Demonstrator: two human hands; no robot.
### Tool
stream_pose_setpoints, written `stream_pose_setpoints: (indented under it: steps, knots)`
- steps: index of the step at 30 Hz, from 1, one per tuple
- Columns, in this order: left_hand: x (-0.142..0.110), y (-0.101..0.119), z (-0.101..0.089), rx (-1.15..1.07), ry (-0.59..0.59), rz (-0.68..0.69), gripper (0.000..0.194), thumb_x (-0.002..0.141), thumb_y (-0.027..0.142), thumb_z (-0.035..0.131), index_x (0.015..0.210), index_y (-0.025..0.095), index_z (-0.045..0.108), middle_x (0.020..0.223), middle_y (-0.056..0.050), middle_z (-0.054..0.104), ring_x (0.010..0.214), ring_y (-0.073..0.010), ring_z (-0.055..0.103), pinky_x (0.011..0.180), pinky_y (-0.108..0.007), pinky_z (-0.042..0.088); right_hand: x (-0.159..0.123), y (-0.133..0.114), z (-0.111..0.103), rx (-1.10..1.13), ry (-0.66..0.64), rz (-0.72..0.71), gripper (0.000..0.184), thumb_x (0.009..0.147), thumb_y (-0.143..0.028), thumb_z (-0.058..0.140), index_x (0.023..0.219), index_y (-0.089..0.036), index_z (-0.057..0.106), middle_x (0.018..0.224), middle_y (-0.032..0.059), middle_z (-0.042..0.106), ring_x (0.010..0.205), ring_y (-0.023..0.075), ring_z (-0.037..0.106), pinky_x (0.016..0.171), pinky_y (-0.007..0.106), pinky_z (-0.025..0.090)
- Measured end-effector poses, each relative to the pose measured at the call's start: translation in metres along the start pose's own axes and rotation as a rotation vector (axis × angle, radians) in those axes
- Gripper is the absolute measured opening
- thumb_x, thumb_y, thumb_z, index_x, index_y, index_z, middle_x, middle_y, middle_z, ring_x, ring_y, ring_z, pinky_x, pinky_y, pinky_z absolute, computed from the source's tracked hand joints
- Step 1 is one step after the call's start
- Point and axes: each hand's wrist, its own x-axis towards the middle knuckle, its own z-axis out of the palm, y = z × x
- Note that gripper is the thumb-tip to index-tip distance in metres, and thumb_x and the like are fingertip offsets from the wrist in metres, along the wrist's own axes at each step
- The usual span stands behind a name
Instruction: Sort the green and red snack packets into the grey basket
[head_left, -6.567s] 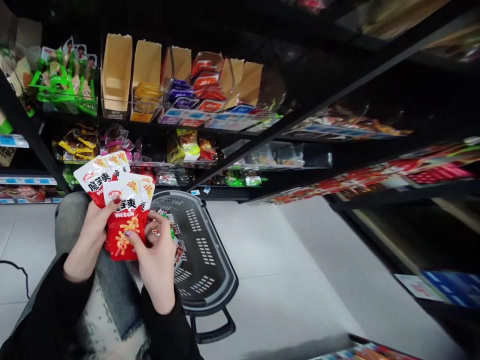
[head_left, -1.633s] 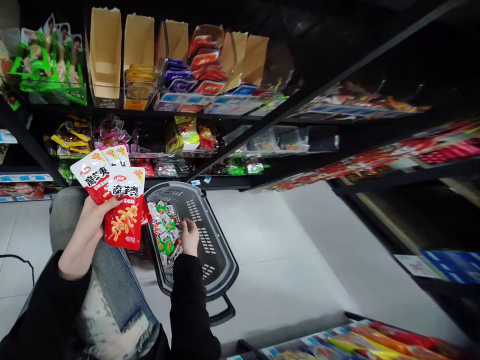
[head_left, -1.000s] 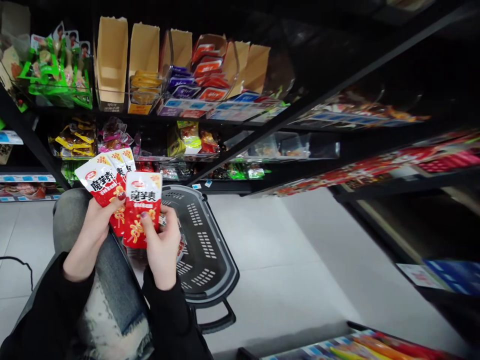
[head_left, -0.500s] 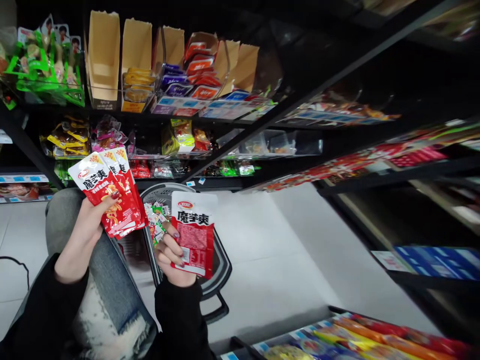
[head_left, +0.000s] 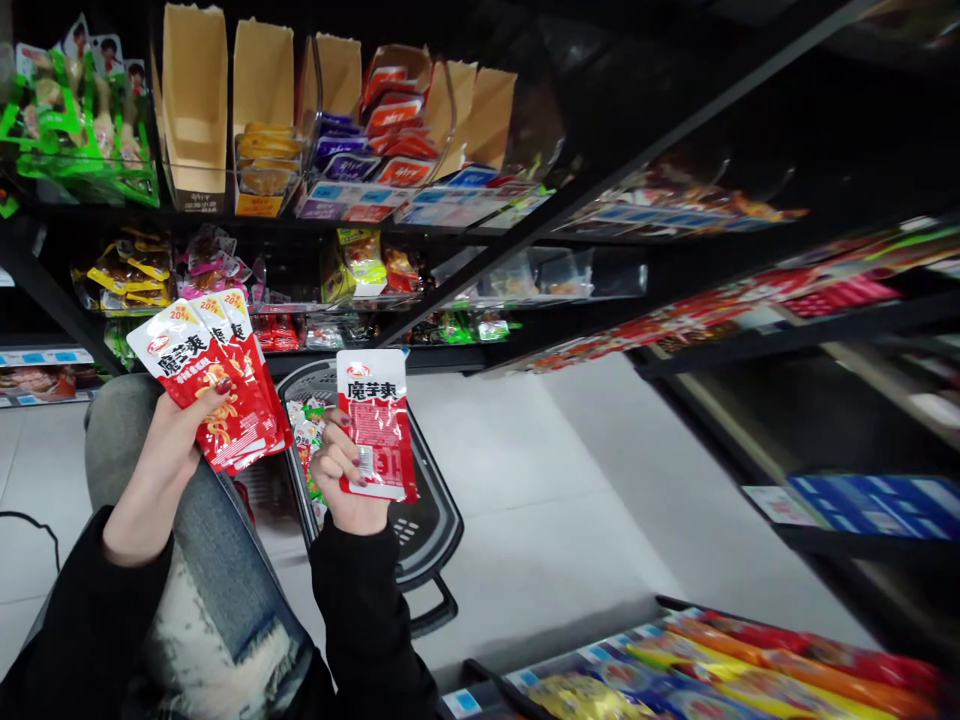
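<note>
Dark snack shelves rise beyond pale floor tiles. With our left hand we grip a fan of red-and-white pouches beside the left edge of the basket; our right hand holds a single pouch, barcode toward us, over it. Small packets lie inside that left edge.

The lone sachet near centre hides part of the basket; lower-right packets are blurred, cut off below.

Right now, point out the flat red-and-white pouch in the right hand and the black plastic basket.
Flat red-and-white pouch (head_left: pixel 384 425): head view, middle of its printed side.
Black plastic basket (head_left: pixel 444 500): head view, rim, right side.
</note>
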Motion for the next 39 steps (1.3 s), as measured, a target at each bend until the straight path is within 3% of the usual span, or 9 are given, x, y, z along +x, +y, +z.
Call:
stream_pose_setpoints:
  steps: [7,10,14,17,20,25,30,33,39]
  knots:
    - [0.0,0.0,0.0,0.017,0.001,0.0,0.035,0.055,0.02,0.075,0.088,0.016,0.064,0.078,-0.004,0.071,0.075,-0.0223,0.068,0.07,-0.032,0.054,-0.013,0.013,-0.029,-0.272,-0.141,-0.034,0.035,0.077,-0.044,0.058,0.066,-0.023,0.033,0.036,-0.0179,0.013,0.025,0.0007,-0.005,0.032,0.015,0.012]
    - [0.001,-0.001,0.0,0.01,-0.001,0.003,0.034,0.054,0.02,0.076,0.086,0.016,0.064,0.079,-0.004,0.072,0.072,-0.021,0.068,0.069,-0.031,0.054,-0.017,0.014,-0.023,-0.476,0.042,-0.144,0.032,0.079,-0.047,0.054,0.068,-0.023,0.035,0.04,-0.0153,0.022,0.026,0.0027,0.008,0.035,0.018,0.02]
    - [0.001,-0.001,-0.001,0.004,0.001,0.016,0.033,0.054,0.02,0.076,0.085,0.016,0.064,0.079,-0.004,0.072,0.071,-0.0208,0.068,0.069,-0.032,0.054,-0.022,0.007,-0.009,-0.971,0.442,-0.536,0.027,0.079,-0.046,0.054,0.071,-0.021,0.045,0.059,-0.0066,0.049,0.048,0.0086,0.042,0.052,0.023,0.035]
    - [0.0,-0.001,-0.001,0.004,0.005,0.008,0.034,0.054,0.021,0.077,0.085,0.016,0.064,0.08,-0.004,0.072,0.073,-0.0214,0.068,0.071,-0.032,0.054,-0.028,-0.002,-0.005,-1.323,0.701,-0.752,0.026,0.081,-0.044,0.051,0.073,-0.02,0.049,0.068,-0.0024,0.054,0.061,0.0125,0.048,0.059,0.025,0.034]
    - [0.0,0.0,-0.001,0.009,0.003,-0.006,0.035,0.053,0.021,0.078,0.085,0.016,0.064,0.082,-0.005,0.072,0.074,-0.0216,0.068,0.071,-0.032,0.055,-0.033,-0.01,-0.004,-1.436,0.82,-0.81,0.024,0.082,-0.043,0.049,0.075,-0.02,0.05,0.066,-0.0022,0.054,0.06,0.0133,0.048,0.058,0.026,0.032]
    - [0.0,0.0,0.0,0.012,0.005,0.002,0.035,0.053,0.021,0.077,0.086,0.017,0.065,0.082,-0.005,0.072,0.075,-0.0224,0.068,0.073,-0.034,0.054,-0.035,-0.017,-0.005,-1.065,0.595,-0.686,0.03,0.078,-0.048,0.053,0.07,-0.021,0.044,0.06,-0.0051,0.048,0.052,0.0104,0.041,0.054,0.025,0.032]
    - [0.0,0.0,0.0,0.021,-0.001,0.004,0.034,0.054,0.021,0.076,0.086,0.017,0.065,0.081,-0.005,0.072,0.078,-0.0236,0.068,0.074,-0.035,0.054,-0.029,-0.014,-0.014,-0.595,0.226,-0.27,0.035,0.08,-0.046,0.05,0.062,-0.023,0.03,0.043,-0.013,0.007,0.036,0.0072,0.002,0.04,0.024,0.017]
    - [-0.001,0.001,0.001,0.022,-0.014,0.016,0.033,0.056,0.021,0.076,0.087,0.016,0.065,0.083,-0.006,0.072,0.079,-0.0237,0.068,0.075,-0.035,0.054,-0.019,-0.017,-0.032,-0.583,0.243,-0.312,0.034,0.079,-0.046,0.05,0.063,-0.023,0.031,0.045,-0.0129,0.007,0.038,0.0071,0.001,0.041,0.023,0.017]
    - [-0.002,0.001,0.002,0.008,0.004,0.001,0.033,0.054,0.021,0.077,0.084,0.016,0.065,0.08,-0.005,0.072,0.077,-0.0235,0.068,0.074,-0.035,0.054,-0.001,-0.038,-0.102,-1.182,0.587,-0.496,0.033,0.076,-0.053,0.05,0.068,-0.021,0.045,0.057,-0.0056,0.043,0.05,0.0104,0.039,0.053,0.028,0.03]
